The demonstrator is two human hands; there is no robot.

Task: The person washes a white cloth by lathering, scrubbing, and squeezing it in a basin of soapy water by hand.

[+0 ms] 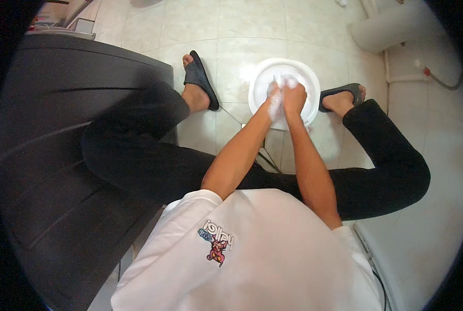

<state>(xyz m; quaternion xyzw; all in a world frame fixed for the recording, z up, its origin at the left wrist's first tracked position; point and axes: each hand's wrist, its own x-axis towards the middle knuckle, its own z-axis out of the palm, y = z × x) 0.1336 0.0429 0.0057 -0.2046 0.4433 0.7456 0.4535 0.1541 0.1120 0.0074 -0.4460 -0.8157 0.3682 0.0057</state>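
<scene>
Between my feet, a round white basin (256, 98) stands on the tiled floor with white suds in it. Both my hands are over the basin, side by side and close together. My left hand (274, 97) is partly coated in foam, its fingers curled. My right hand (294, 98) is closed like a fist beside it. White foam (291, 82) or white, soapy material shows at the fingers. What the hands grip is hidden by suds and fingers, and I cannot tell it from the foam.
A dark grey panelled unit (76, 155) stands close along my left side. Black sandals (200, 80) are on my feet, either side of the basin. Thin metal legs (268, 158) show below my forearms. At the upper right are a white pipe-like fixture (381, 31) and a hose (444, 83).
</scene>
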